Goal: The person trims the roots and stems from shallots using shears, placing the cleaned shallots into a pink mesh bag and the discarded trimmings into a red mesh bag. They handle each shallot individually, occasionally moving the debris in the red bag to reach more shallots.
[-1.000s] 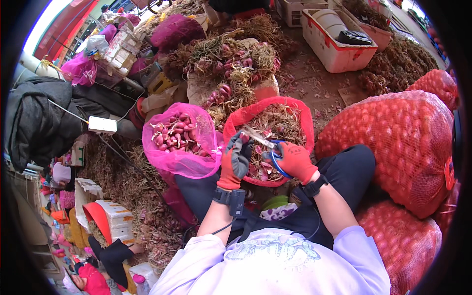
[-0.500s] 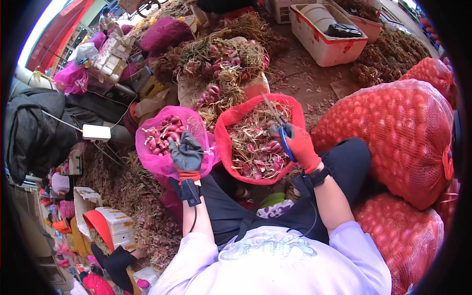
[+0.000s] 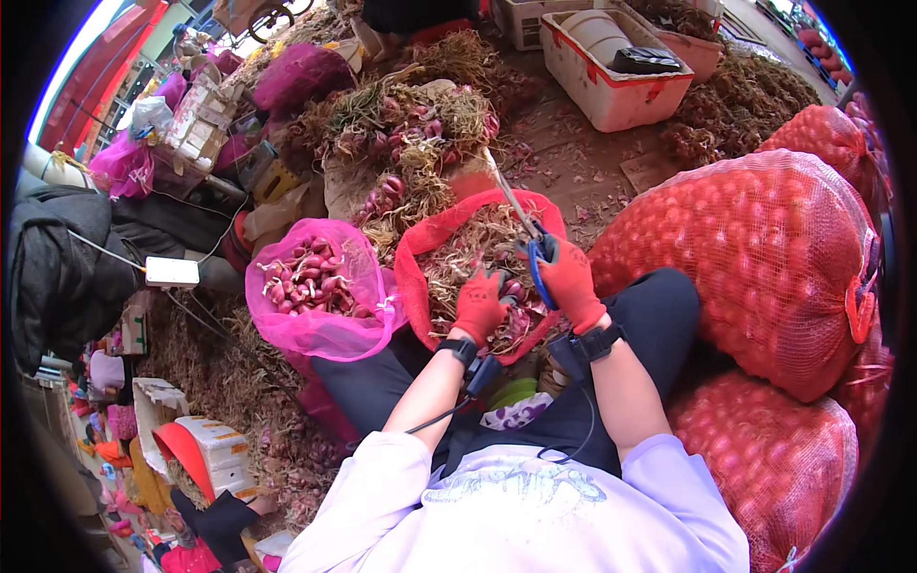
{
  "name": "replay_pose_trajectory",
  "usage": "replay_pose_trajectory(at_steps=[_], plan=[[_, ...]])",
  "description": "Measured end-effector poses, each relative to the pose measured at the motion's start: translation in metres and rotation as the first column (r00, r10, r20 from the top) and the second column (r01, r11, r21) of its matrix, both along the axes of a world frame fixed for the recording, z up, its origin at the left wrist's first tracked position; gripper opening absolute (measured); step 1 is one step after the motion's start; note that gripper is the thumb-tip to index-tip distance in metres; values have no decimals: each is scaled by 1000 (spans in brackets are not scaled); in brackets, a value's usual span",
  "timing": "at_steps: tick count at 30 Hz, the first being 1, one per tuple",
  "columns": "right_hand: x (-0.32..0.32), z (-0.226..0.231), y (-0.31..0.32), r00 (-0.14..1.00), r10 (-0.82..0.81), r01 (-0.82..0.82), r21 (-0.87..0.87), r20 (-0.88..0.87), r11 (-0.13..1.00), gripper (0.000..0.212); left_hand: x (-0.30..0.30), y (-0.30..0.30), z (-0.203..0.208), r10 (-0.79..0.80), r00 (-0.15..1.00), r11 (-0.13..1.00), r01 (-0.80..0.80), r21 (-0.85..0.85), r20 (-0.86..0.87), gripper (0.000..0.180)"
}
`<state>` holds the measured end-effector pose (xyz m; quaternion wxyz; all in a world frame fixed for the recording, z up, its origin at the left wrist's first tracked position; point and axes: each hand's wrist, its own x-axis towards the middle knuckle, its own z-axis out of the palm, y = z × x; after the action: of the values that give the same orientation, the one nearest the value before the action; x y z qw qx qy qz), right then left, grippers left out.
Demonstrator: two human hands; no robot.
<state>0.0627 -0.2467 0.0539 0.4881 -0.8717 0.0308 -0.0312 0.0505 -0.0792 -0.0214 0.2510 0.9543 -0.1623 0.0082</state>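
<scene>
My right hand, in a red glove with a dark grey palm, is closed on the blue handles of a pair of scissors. Their long blades point up and away over the far rim of a red mesh bag. The bag, between my knees, holds dry stalks, skins and shallots. Inside it my left hand, gloved alike and palm down, has its fingers curled at some shallots; the fingertips are partly hidden. To the left stands a pink mesh bag with trimmed red shallots in it.
Beyond the bags lies a heap of shallots with dry stalks. Large full red mesh sacks crowd my right side. A white foam box with red edging stands far right. A white power strip hangs at the left.
My left hand has moved from above the pink bag, where it was palm up, rightward into the red bag. The scissors stay in my right hand. The whole view has shifted slightly.
</scene>
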Motion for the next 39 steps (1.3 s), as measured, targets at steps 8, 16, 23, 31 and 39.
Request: replay_pose_trajectory(at_steps=[8,16,23,31,39], plan=[[3,-14,7,983,125,-76,321,-137,944,23,-2,58,11,-63,789,381,-547,-745,-612,17],[0,-16,0,969,96,6,412,-227,911,22,-18,-4,8,6,989,964,-44,261,145,51],[0,-16,9,983,132,-77,363,-129,929,22,7,31,-5,203,926,965,-244,-97,-318,45],[-8,-27,34,924,370,-205,695,-95,689,29,-17,46,60,-267,705,170,-637,-752,-657,27],[-10,-20,27,906,340,-50,734,-252,678,14,-33,19,70,-36,973,670,-144,-728,-226,49]])
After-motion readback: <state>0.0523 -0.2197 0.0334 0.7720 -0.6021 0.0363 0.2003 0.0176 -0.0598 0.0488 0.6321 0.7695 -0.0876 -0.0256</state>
